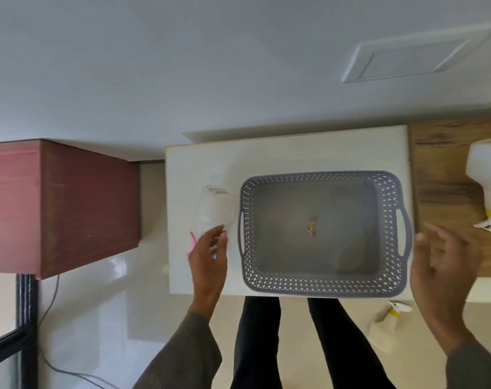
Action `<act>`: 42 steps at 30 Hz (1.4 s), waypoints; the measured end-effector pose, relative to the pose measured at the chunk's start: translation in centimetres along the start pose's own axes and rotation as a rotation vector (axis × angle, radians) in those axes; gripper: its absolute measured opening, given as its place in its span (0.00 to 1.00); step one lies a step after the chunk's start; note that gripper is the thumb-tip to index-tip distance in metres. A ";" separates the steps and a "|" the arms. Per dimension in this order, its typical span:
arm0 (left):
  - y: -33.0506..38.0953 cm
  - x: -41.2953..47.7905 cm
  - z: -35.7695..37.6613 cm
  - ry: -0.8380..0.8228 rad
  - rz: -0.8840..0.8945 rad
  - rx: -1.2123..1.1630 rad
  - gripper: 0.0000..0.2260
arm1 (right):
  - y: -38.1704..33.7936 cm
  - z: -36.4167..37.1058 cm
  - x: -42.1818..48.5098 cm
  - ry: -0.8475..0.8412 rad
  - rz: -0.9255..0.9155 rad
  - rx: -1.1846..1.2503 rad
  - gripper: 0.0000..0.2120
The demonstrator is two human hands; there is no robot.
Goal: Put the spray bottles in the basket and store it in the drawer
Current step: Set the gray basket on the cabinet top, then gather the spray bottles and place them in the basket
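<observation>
A grey lattice basket (320, 284) with two side handles sits on a white top (199, 167); only a small scrap lies inside it. A clear spray bottle (213, 206) with a pink trigger lies just left of the basket. My left hand (208, 262) wraps around its spray head, hiding most of it. My right hand (443, 265) hovers beside the basket's right handle, fingers spread and holding nothing. A white spray bottle with a yellow collar (485, 175) lies on the wooden surface at the right. Another white bottle with a yellow collar (384, 329) lies lower down, beneath my right hand.
A dark red cabinet (64, 209) stands to the left, across a gap of glossy floor. The wooden surface (443, 169) adjoins the white top on the right. A cable (52, 301) runs over the floor at lower left. My legs stand at the front edge.
</observation>
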State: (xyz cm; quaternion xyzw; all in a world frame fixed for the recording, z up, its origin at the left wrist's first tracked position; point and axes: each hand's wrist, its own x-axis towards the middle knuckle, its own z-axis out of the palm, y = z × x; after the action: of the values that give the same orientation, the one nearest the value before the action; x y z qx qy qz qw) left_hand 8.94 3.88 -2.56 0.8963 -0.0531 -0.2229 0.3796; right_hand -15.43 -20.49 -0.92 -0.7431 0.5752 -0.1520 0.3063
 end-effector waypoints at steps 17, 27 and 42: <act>3.5 13.7 -1.0 -0.670 0.180 0.906 0.42 | -9.5 4.3 -5.0 -0.278 -0.290 0.113 0.12; 7.4 10.9 -10.6 -0.210 0.256 0.772 0.42 | -14.8 6.8 -5.3 -0.429 -0.358 0.056 0.11; 7.4 -6.2 -1.1 0.082 0.305 -0.413 0.36 | -23.0 4.8 -3.9 -0.544 0.285 0.696 0.20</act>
State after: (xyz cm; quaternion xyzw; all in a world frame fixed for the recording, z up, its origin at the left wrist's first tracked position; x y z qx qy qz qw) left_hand 4.40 1.04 5.52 0.7898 -0.1258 -0.1326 0.5855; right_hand 3.73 -12.00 10.33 -0.5224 0.4852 -0.0919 0.6951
